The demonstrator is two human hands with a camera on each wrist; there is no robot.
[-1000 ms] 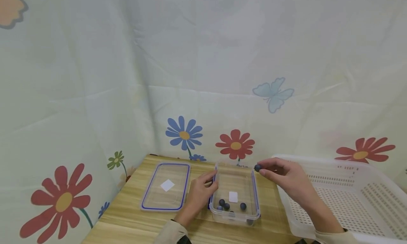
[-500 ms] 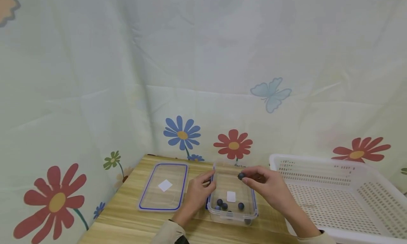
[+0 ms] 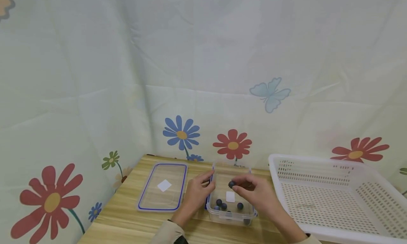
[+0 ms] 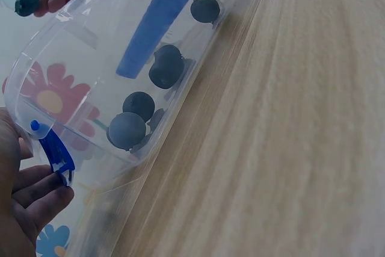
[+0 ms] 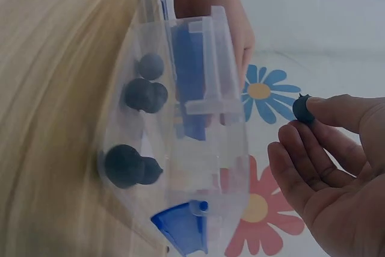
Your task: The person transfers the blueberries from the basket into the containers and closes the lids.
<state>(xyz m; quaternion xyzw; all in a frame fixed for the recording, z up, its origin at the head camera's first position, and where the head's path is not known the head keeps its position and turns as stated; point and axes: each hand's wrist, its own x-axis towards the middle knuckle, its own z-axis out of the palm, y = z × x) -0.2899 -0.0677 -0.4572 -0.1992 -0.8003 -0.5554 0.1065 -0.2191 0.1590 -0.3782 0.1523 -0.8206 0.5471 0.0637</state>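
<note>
A clear plastic food container (image 3: pixel 230 217) with blue side latches stands uncovered on the table, several blueberries (image 3: pixel 240 206) lying on its bottom. My left hand (image 3: pixel 196 194) grips its left side, the fingers by the blue latch (image 4: pixel 56 151) in the left wrist view. Above the container, my right hand (image 3: pixel 260 196) pinches one blueberry (image 3: pixel 231 184) between thumb and fingertips. The right wrist view shows this held blueberry (image 5: pixel 302 109) higher than the rim, apart from the berries below. A small white label sits in the middle of the container.
To the left, the clear lid (image 3: pixel 159 200) with its blue seal lies flat on the wooden table (image 3: pixel 124 215). A white perforated basket (image 3: pixel 324 205) stands at the right, near my right forearm. Behind the table hangs a flowered curtain (image 3: pixel 206 106).
From beyond the container's right edge, my right hand has moved left and lower over it, carrying the blueberry. My left hand stays on the container's side. The view has shifted slightly.
</note>
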